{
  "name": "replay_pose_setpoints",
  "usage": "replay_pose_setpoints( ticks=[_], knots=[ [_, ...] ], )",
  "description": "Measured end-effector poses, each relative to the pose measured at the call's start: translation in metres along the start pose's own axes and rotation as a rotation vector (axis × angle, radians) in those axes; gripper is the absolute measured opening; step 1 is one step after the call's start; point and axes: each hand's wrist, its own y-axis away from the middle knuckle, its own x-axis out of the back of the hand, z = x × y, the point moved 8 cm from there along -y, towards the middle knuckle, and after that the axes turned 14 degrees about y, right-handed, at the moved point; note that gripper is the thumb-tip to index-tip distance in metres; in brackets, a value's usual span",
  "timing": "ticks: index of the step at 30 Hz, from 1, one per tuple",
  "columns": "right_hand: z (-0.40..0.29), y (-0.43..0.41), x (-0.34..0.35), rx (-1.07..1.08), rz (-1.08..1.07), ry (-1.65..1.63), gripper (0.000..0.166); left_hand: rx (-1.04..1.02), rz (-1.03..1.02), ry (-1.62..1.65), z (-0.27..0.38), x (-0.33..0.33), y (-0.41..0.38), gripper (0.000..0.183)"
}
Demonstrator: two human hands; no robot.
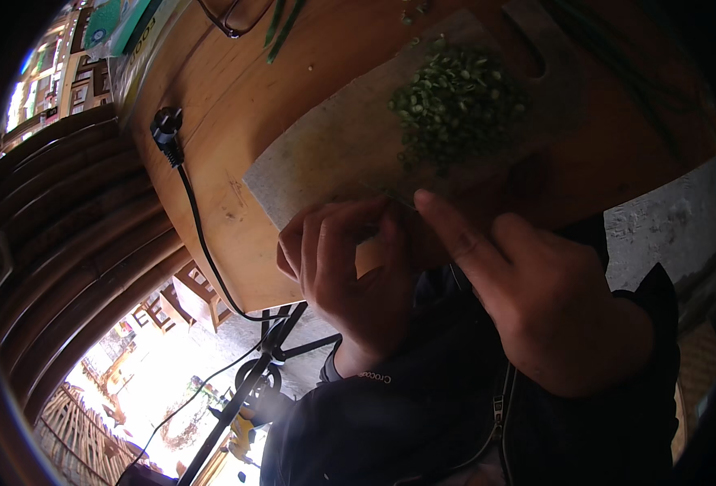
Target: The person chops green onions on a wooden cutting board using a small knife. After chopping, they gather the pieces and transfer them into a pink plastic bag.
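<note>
A heap of chopped green beans [455,103] lies on a worn cutting board [321,143] with a slotted handle. My left hand [346,261] is at the board's near edge, its thumb and fingertips pinched together. From that pinch a thin green strip [402,199], probably a bean, runs toward my right index fingertip; it is dim and blurred. My right hand [534,291] points its index finger at the strip, with the other fingers curled. Whatever those curled fingers may hold is hidden.
Long green beans [631,79] lie at the right, and more green stalks [282,27] near eyeglasses [231,27] at the top. A black power plug [167,127] rests on the wooden table [224,219], its cord hanging over the edge. Bamboo poles [84,212] stand left.
</note>
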Motion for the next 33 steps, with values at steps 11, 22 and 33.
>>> replay_pose_setpoints(
  ticks=[11, 22, 33],
  knots=[
    [-0.003, -0.003, -0.001, -0.025, -0.007, 0.070, 0.065, -0.023, 0.005, -0.012, 0.001, -0.002, 0.000, 0.022],
    [0.003, 0.002, 0.005, 0.002, -0.029, -0.004, 0.067, 0.008, -0.007, 0.011, 0.000, -0.001, 0.001, 0.023],
    [0.003, 0.001, 0.006, -0.033, 0.011, 0.063, 0.064, 0.025, 0.020, -0.058, -0.001, 0.000, 0.003, 0.022]
  ],
)
